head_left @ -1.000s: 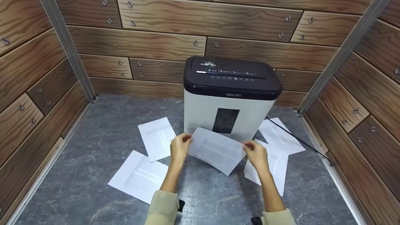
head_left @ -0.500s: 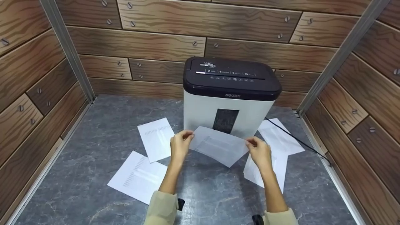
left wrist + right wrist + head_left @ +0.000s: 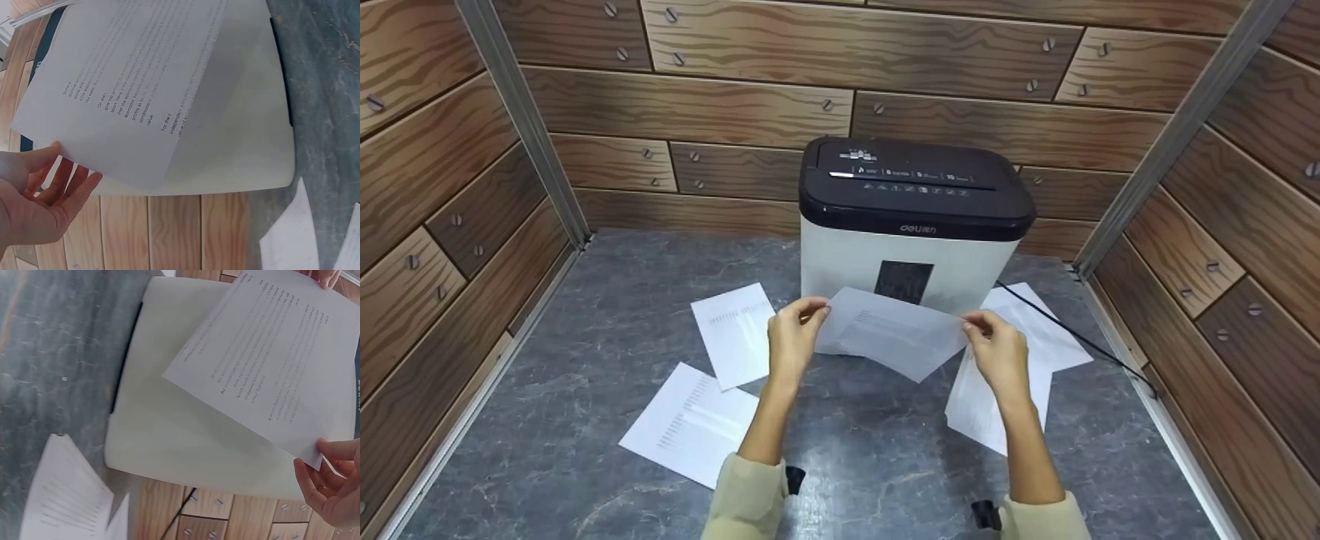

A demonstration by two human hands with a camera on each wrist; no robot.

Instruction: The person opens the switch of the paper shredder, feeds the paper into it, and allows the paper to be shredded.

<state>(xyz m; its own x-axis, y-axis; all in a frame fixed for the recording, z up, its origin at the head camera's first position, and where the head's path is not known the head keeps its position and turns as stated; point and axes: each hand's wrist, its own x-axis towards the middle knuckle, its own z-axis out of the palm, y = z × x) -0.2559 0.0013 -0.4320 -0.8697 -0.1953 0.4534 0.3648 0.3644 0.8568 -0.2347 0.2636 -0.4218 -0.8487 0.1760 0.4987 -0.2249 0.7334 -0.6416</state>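
Both hands hold one sheet of printed paper [image 3: 896,330] up in front of a paper shredder [image 3: 840,259]. My left hand [image 3: 795,334] pinches its upper left corner between thumb and fingers, and my right hand [image 3: 997,349] pinches the upper right corner. The lower edge of the sheet hangs free and overlaps the shredder's white bin in the head view. Lines of print show on the sheet [image 3: 129,95] in the left wrist view. The shredder's dark lid [image 3: 919,184], with a narrow feed slot across its top, stands beyond and above the sheet.
Two printed sheets lie on the grey marbled surface [image 3: 585,315] at the left, including a nearer sheet [image 3: 694,424]. More sheets [image 3: 1039,330] lie at the right, partly behind the right hand. A black cord [image 3: 1072,334] runs from the shredder to the right. Wood-patterned walls enclose three sides.
Both hands have raised the sheet and moved it forward, higher against the front of the shredder. My right hand has also shifted a little to the right. The shredder and loose sheets stay put.
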